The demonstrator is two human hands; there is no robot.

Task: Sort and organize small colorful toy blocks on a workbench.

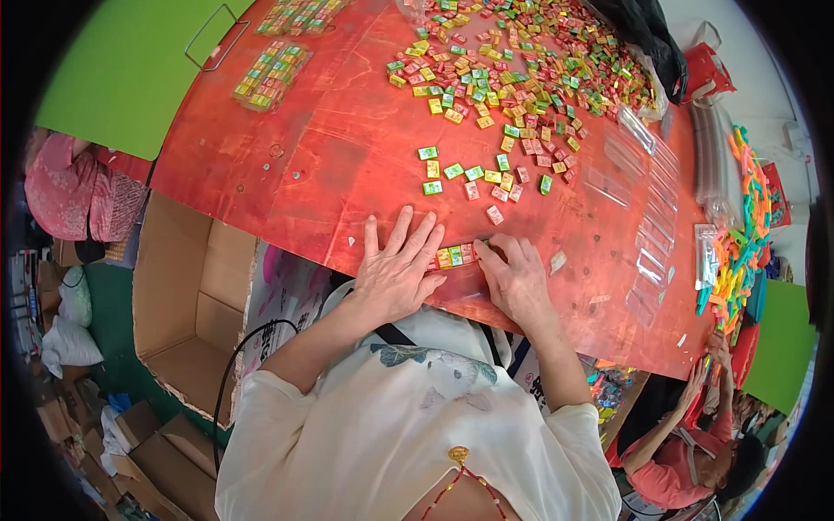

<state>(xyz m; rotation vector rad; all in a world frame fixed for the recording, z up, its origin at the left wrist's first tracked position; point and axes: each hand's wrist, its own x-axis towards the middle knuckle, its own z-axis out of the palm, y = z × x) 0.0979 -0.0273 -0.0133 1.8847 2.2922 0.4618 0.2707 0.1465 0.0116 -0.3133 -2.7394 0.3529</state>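
Note:
A short row of small wrapped candies point(452, 257), red, yellow and green, lies near the table's front edge, apparently in a clear plastic tray point(460, 286). My left hand point(395, 265) rests flat with fingers spread, its thumb beside the row's left end. At the right end, my right hand point(517, 273) is closed, thumb and fingertips pinching a candy against the row; the fingers partly hide it. Just beyond both hands, several loose candies point(494, 214) are scattered on the red tabletop.
A large heap of candies point(539, 78) covers the far side. Filled clear packs point(272, 75) lie far left, and clear plastic trays point(647, 234) are lined up at right. An open cardboard box point(187, 304) stands left below the table. Another person point(686, 451) works at lower right beside colourful plastic pieces point(738, 260).

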